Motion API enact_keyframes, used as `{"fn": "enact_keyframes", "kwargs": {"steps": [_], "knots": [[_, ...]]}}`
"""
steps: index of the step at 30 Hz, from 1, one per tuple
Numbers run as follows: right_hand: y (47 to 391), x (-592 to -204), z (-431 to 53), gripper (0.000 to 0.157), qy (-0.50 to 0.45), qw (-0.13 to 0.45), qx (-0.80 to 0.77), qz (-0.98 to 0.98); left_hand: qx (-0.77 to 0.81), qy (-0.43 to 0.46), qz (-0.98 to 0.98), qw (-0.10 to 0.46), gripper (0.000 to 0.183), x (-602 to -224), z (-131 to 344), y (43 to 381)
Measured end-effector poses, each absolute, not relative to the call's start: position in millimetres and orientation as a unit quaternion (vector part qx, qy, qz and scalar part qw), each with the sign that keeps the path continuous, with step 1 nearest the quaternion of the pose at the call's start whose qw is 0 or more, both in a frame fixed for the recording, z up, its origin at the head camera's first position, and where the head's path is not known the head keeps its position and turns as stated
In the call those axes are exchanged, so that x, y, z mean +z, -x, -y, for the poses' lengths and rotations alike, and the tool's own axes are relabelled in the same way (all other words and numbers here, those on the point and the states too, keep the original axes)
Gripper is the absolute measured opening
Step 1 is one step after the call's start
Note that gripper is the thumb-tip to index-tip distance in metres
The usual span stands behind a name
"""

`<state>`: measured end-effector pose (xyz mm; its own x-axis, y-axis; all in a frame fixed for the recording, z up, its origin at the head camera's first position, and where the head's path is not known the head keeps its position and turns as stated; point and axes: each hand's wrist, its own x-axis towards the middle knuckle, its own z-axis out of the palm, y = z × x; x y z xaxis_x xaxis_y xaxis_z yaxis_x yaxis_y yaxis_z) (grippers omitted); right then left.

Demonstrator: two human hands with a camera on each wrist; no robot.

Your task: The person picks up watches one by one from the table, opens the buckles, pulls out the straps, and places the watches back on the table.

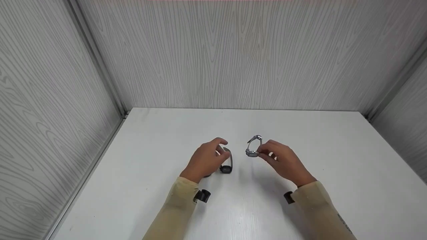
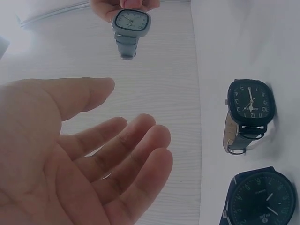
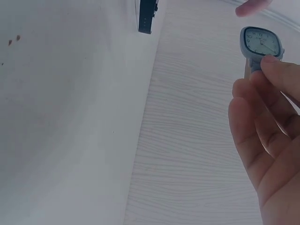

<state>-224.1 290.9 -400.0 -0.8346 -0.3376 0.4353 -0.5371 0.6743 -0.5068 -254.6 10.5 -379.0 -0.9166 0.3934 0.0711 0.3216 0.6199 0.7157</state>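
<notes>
My right hand [image 1: 282, 160] pinches a pale grey-blue wristwatch [image 1: 253, 153] between thumb and fingers, at the case end. Its strap curves upward in the head view, and the watch is held above the table. In the right wrist view the rounded-square dial [image 3: 261, 42] faces the camera, the thumb at its lower edge. My left hand [image 1: 205, 160] holds nothing, its fingers loosely bent over the black wristwatches. One squarish black watch [image 2: 251, 103] stands on the table with its strap looped. Beside it a round dark watch [image 2: 262, 199] is mostly hidden by the left hand in the head view.
The white tabletop [image 1: 160, 133] runs back to a wood-grained panel [image 1: 213, 56]. Similar panels stand at the left [image 1: 43, 120] and right [image 1: 407, 126]. A black band [image 1: 202, 195] is on the left sleeve, and another black piece [image 1: 289, 197] is at the right cuff.
</notes>
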Motion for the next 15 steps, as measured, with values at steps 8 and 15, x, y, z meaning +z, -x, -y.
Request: {"fn": "enact_keyframes", "kwargs": {"steps": [8,15], "knots": [[221,-394,-287,0.023,-0.257,0.167,0.320,0.897,0.398,-0.203,-0.894,0.041,0.040,-377,-12,254],[217,-385,-283,0.023,-0.284,0.177,0.309,0.890,0.438,-0.213,-0.872,0.034,0.039,-372,-15,252]]}}
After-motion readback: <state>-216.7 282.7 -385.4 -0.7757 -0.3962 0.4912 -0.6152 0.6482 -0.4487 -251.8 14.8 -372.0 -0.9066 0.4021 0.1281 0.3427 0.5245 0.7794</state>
